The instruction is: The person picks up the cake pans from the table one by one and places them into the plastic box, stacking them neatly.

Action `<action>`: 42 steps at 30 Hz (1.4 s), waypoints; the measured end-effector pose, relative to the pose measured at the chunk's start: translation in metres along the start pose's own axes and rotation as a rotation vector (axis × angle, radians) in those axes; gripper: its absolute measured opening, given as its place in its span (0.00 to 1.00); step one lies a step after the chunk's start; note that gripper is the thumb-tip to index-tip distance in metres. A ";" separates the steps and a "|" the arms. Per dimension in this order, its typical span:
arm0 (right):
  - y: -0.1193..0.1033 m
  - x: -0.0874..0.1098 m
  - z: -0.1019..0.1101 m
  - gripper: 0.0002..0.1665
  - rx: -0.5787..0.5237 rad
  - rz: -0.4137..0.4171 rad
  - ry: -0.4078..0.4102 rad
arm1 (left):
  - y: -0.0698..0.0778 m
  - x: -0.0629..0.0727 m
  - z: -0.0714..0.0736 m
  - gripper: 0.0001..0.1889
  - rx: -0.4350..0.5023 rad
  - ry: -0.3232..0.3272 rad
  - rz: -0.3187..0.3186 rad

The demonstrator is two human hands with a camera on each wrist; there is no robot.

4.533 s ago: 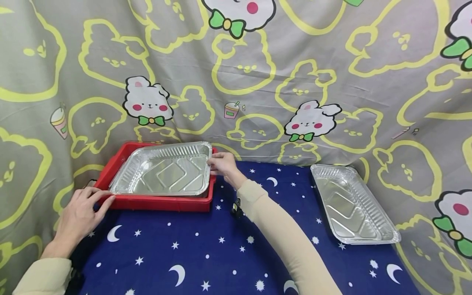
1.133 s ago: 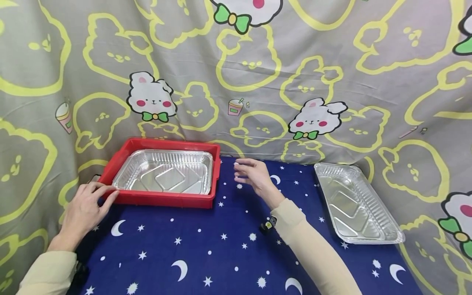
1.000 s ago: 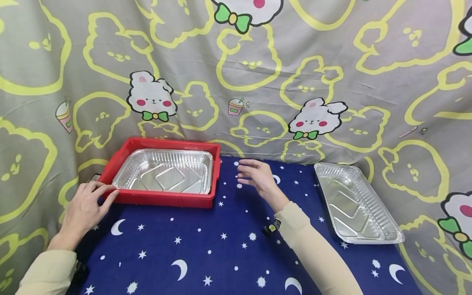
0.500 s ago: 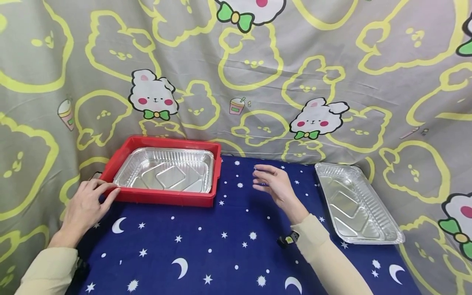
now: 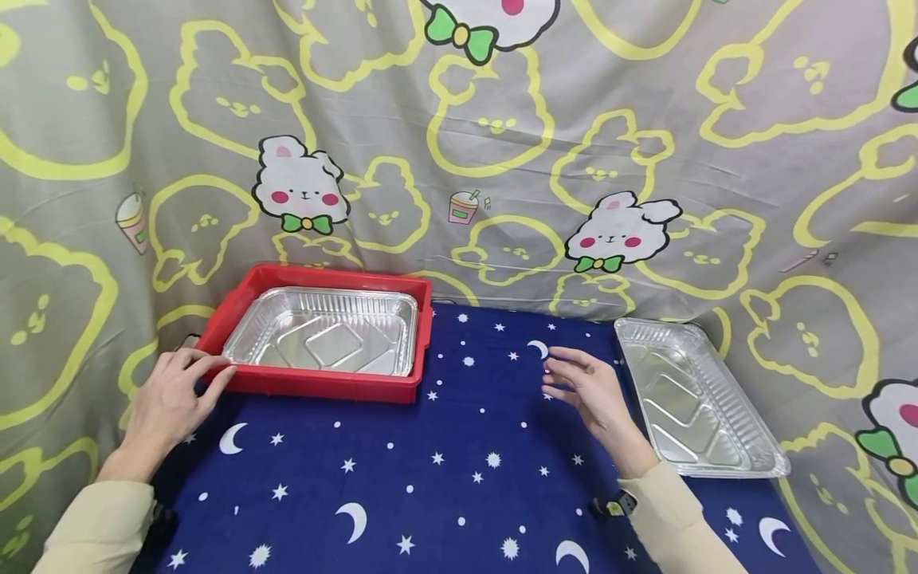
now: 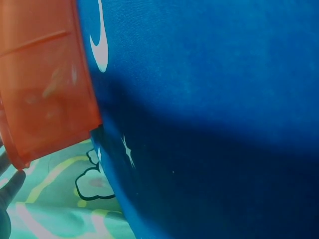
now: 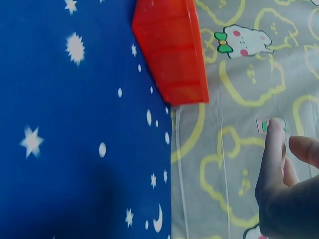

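A foil pan sits nested inside a red plastic tray at the back left of the table. My left hand rests with relaxed fingers on the tray's front left corner. A second foil pan lies at the right edge of the table. My right hand hovers with loose, straight fingers just left of that pan and holds nothing; its fingers show in the right wrist view, with the red tray farther off.
A dark blue cloth with moons and stars covers the table. A grey curtain printed with yellow outlines and white bunnies hangs close behind and wraps both sides.
The foil pan, held tilted over the red tray earlier, now lies flat inside it. My right hand let go and moved right across the table towards the second pan. The left hand stayed put.
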State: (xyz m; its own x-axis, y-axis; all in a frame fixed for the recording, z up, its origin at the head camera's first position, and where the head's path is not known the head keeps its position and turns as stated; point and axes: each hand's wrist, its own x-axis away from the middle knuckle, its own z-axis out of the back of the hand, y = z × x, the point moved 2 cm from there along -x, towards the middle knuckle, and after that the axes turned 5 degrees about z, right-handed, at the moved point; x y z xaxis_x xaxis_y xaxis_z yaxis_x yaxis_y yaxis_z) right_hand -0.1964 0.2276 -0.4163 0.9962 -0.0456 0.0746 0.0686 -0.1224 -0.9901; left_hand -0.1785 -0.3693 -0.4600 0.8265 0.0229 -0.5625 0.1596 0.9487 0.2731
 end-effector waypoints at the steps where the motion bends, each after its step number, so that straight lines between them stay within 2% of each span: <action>1: 0.000 0.002 0.005 0.12 -0.004 0.003 0.008 | 0.000 0.000 0.000 0.15 0.001 0.004 -0.002; 3: 0.000 0.007 0.013 0.11 -0.019 0.008 0.026 | 0.000 0.000 0.000 0.15 0.008 0.016 -0.011; 7: 0.002 0.018 0.029 0.17 -0.019 0.025 0.050 | 0.001 0.001 -0.001 0.15 0.014 0.027 -0.019; 15: 0.005 0.042 0.061 0.16 -0.010 0.075 0.067 | 0.003 0.001 -0.002 0.15 0.011 0.016 -0.004; 27: 0.011 0.073 0.140 0.22 -0.237 0.125 0.104 | 0.001 0.001 -0.003 0.14 0.024 0.011 -0.006; 34: 0.016 0.100 0.182 0.22 -0.273 0.100 0.192 | 0.001 0.002 -0.003 0.13 0.036 0.020 -0.006; 42: 0.025 0.121 0.211 0.24 -0.342 0.054 0.236 | 0.003 0.001 -0.002 0.14 0.028 0.009 -0.003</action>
State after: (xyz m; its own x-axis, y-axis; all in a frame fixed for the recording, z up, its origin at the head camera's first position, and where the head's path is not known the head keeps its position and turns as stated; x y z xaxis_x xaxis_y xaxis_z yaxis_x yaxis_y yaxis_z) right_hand -0.0626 0.4286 -0.4571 0.9552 -0.2824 0.0883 -0.0453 -0.4343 -0.8996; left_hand -0.1784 -0.3660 -0.4618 0.8214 0.0231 -0.5699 0.1771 0.9395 0.2933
